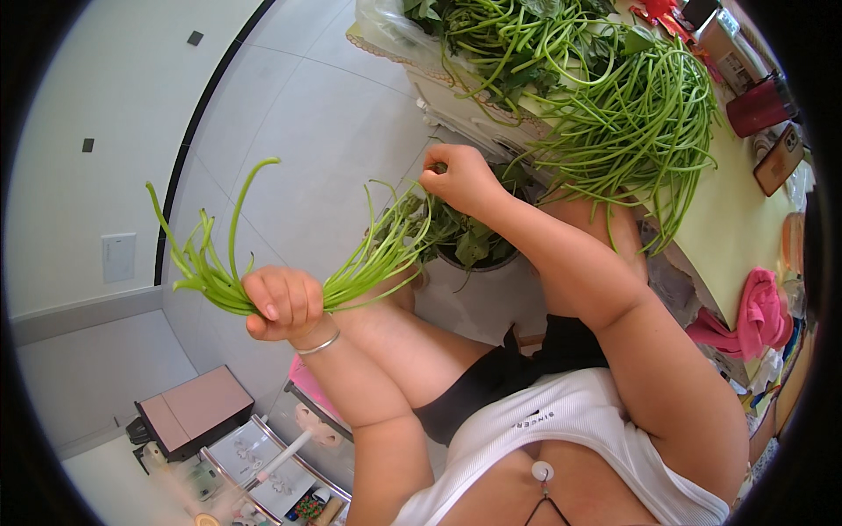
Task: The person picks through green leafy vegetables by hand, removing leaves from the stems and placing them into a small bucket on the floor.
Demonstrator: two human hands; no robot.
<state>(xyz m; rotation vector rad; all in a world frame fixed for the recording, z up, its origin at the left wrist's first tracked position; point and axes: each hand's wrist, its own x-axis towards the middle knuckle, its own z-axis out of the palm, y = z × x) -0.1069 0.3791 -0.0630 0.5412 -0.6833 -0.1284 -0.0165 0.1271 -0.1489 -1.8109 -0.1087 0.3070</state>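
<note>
My left hand (285, 302) is wrapped in a fist around a bunch of long thin green leaf stalks (373, 267). Their thicker ends stick out on the left, and the thin ends fan out to the right. My right hand (460, 178) is closed in a pinch beside the thin tips of the bunch. A bit of dark green shows by its fingers, but what they grip is hidden. Below that hand, a dark round container (482, 266) holds a heap of green leaves (469, 237) between my legs.
A big pile of stripped-looking green stalks (645, 123) covers part of the pale table (728, 237), some hanging over its edge. Leafy greens lie behind by a clear plastic bag (386, 26). A phone (779, 160), a dark red cup (759, 107) and a pink cloth (756, 316) are at the right.
</note>
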